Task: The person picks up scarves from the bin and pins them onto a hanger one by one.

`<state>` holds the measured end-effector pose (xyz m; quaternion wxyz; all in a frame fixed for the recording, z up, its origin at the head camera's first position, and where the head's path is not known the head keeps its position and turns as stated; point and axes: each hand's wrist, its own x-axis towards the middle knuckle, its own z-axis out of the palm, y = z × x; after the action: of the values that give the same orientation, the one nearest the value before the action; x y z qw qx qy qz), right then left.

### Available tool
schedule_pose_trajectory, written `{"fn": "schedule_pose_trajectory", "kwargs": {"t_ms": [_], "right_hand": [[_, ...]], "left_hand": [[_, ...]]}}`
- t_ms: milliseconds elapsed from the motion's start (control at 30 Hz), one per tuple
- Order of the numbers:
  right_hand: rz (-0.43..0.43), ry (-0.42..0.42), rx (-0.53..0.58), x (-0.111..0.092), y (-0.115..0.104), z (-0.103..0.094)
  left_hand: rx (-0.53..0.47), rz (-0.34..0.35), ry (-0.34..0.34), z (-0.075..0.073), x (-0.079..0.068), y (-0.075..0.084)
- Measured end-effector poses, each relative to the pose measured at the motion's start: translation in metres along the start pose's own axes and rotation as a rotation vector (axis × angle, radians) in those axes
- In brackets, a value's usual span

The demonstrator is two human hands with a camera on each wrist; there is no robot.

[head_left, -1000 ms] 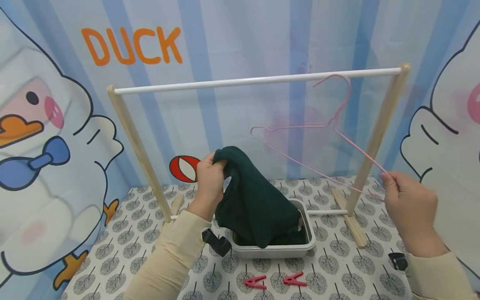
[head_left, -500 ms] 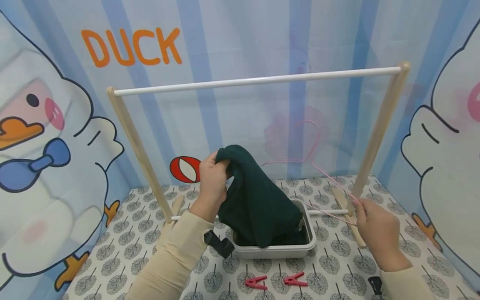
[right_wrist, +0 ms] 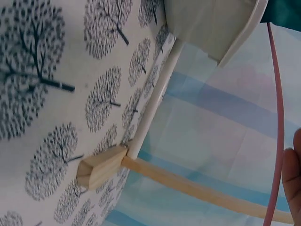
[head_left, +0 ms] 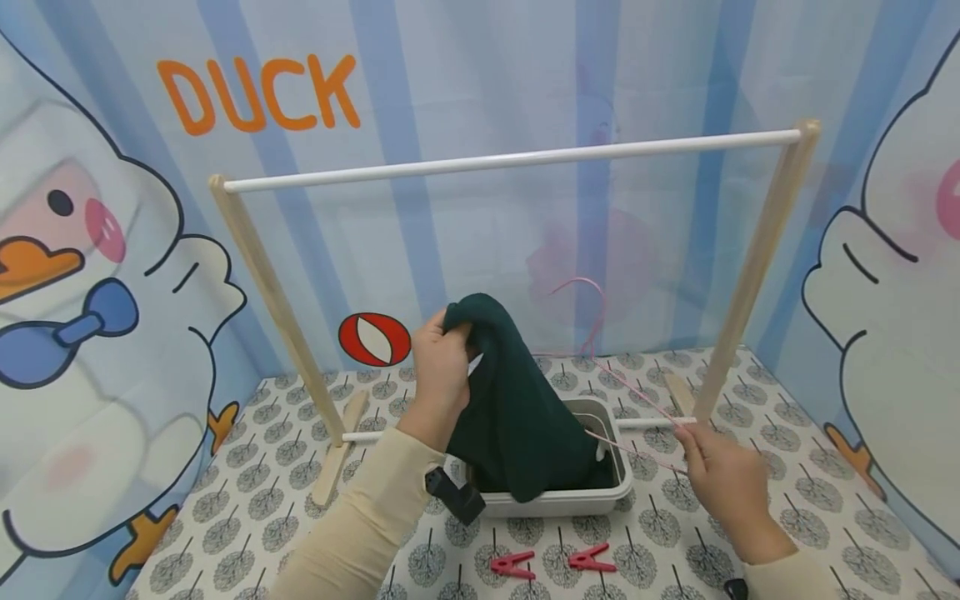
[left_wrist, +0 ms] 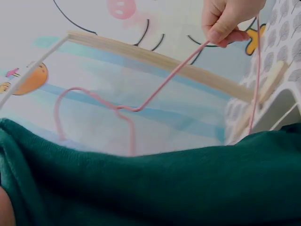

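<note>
Leftmost on the tree-patterned table (head_left: 247, 467) stands one wooden leg of a small clothes rack (head_left: 510, 158), whose white top rail runs across to the far post. Just inside that leg, the left hand (head_left: 442, 367) is raised with its fingers curled round a bunched fold of a dark green garment (head_left: 517, 408), holding it up so the cloth drapes down into a grey tub (head_left: 555, 502) that sits under the rail. Near the front edge of the table, just before the tub, lie two red clothespins (head_left: 551, 562) side by side. Behind and to the right of the garment, a thin pink hanger (head_left: 592, 333) is tilted, its hook up beside the cloth and its wire running down to the right. The right hand (head_left: 723, 483) pinches the lower end of that wire between thumb and fingers, probably at a corner, though the thin wire is hard to trace there.
</note>
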<state>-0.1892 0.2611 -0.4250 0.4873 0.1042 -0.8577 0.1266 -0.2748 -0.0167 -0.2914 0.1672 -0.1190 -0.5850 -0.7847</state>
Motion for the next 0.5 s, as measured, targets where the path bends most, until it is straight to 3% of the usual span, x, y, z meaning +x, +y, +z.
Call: {"fn": "schedule_pose_trajectory", "kwargs": {"t_ms": [133, 267, 500], "right_hand": [[0.01, -0.018, 0.049, -0.004, -0.007, 0.002], [0.074, -0.062, 0.091, -0.007, -0.013, 0.001], [0.149, -0.104, 0.139, -0.006, -0.021, -0.001]], "left_hand": [[0.006, -0.038, 0.035, 0.003, -0.004, -0.016], [0.07, -0.078, 0.048, 0.004, -0.012, -0.031], [0.155, -0.175, -0.015, 0.004, -0.029, -0.056]]}}
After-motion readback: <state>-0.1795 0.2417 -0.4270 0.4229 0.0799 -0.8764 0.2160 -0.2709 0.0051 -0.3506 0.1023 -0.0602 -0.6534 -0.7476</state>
